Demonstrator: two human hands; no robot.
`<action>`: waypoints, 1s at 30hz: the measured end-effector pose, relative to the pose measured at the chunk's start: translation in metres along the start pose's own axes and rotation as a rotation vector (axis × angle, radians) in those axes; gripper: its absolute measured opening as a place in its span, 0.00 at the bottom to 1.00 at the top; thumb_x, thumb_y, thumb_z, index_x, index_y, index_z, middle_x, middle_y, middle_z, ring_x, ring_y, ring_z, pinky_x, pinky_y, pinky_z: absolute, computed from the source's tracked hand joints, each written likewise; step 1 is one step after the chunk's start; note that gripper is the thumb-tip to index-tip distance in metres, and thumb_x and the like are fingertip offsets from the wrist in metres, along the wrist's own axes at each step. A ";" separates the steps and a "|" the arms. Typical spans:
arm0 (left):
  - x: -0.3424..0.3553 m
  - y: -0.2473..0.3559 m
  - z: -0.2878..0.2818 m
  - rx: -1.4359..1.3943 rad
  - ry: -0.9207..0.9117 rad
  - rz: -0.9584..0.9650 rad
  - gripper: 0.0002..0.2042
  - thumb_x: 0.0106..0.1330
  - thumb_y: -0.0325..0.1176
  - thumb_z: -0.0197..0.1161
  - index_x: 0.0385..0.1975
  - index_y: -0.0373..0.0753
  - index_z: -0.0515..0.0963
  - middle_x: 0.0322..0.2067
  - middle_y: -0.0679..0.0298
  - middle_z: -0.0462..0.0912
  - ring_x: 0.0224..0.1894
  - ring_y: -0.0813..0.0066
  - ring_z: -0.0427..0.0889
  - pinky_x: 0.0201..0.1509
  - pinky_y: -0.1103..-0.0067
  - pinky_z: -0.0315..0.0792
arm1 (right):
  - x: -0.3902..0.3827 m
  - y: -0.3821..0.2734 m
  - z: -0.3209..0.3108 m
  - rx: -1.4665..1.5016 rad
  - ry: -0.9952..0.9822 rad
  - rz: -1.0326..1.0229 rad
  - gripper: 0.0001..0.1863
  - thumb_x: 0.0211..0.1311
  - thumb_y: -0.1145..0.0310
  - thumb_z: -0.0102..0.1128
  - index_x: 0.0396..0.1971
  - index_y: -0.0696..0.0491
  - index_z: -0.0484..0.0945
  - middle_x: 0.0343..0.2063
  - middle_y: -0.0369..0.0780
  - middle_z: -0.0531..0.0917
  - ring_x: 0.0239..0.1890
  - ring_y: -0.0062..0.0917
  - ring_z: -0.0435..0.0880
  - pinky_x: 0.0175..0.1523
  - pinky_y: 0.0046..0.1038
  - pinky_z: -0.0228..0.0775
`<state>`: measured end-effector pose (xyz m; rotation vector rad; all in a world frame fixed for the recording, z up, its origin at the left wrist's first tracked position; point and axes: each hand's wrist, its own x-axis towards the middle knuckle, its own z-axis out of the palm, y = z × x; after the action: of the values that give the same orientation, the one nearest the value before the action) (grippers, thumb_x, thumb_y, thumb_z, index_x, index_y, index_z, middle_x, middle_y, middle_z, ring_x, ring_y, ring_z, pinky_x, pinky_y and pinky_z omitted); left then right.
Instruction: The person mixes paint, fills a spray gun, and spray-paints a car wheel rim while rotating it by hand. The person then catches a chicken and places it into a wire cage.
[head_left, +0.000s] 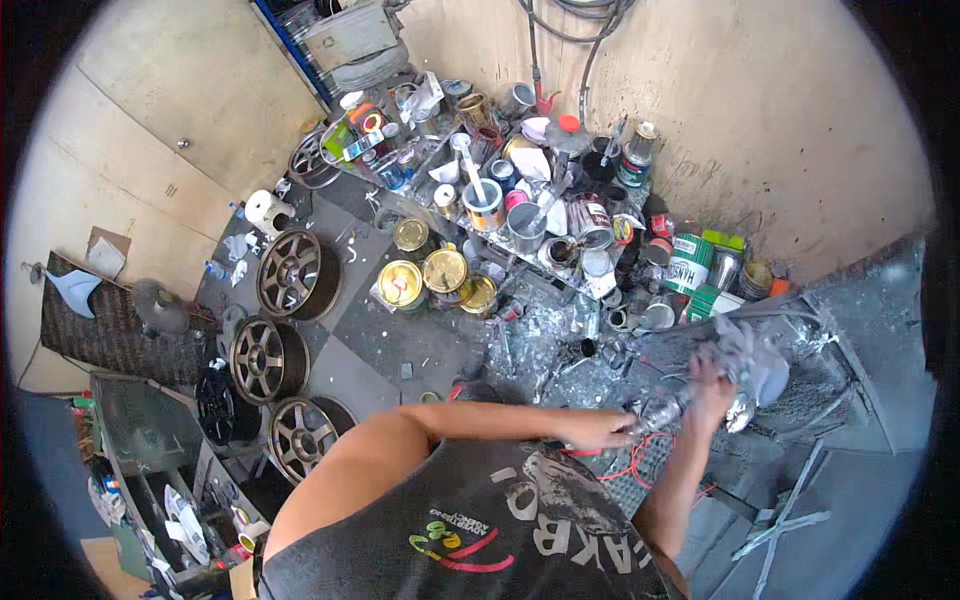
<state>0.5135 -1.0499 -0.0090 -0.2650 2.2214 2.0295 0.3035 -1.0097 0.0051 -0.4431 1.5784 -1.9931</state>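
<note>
Shirt (pixel 470 530); right hand (pixel 709 393) grips crumpled rag (pixel 742 350).

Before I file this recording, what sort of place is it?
Probably a paint workshop, perhaps for vehicle parts: bronze-coloured wheels are lined up on the floor, gold-lidded cans stand near them, and paint-smeared tubs crowd together by the wall.
</note>
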 end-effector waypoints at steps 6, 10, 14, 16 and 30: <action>-0.069 -0.100 -0.154 0.220 0.205 -0.056 0.24 0.61 0.43 0.61 0.53 0.38 0.67 0.49 0.52 0.75 0.45 0.64 0.78 0.50 0.69 0.72 | -0.050 -0.026 -0.030 -0.295 0.400 -0.027 0.19 0.56 0.80 0.56 0.49 0.59 0.72 0.46 0.42 0.77 0.42 0.27 0.79 0.42 0.31 0.75; -0.151 -0.209 -0.290 0.265 0.649 -0.261 0.31 0.48 0.43 0.69 0.52 0.37 0.68 0.48 0.49 0.74 0.52 0.54 0.73 0.56 0.68 0.67 | -0.081 -0.030 -0.021 -0.373 0.713 -0.033 0.12 0.58 0.72 0.57 0.41 0.59 0.75 0.29 0.36 0.79 0.19 0.18 0.70 0.21 0.20 0.59; -0.181 -0.233 -0.394 0.557 1.199 -0.191 0.39 0.41 0.36 0.74 0.55 0.38 0.60 0.49 0.47 0.70 0.53 0.50 0.69 0.57 0.63 0.65 | -0.117 -0.033 0.035 -0.574 0.939 0.051 0.10 0.60 0.65 0.57 0.30 0.58 0.76 0.23 0.36 0.76 0.15 0.17 0.67 0.18 0.21 0.58; -0.177 -0.231 -0.429 0.494 1.180 -0.175 0.46 0.36 0.34 0.76 0.59 0.39 0.56 0.53 0.47 0.65 0.57 0.47 0.64 0.61 0.63 0.60 | -0.131 -0.038 0.061 -0.636 0.939 0.089 0.11 0.60 0.64 0.58 0.29 0.57 0.76 0.22 0.35 0.76 0.15 0.17 0.67 0.18 0.21 0.58; -0.171 -0.235 -0.493 0.557 1.159 -0.146 0.49 0.33 0.37 0.78 0.60 0.39 0.57 0.54 0.46 0.63 0.58 0.48 0.63 0.62 0.64 0.60 | -0.146 -0.006 0.141 -0.749 0.451 0.253 0.14 0.60 0.68 0.56 0.44 0.58 0.76 0.39 0.37 0.82 0.38 0.20 0.80 0.25 0.20 0.65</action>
<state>0.7440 -1.5528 -0.1565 -1.8011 3.0383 1.1322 0.4984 -1.0307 0.0585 -0.0423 2.5166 -1.3092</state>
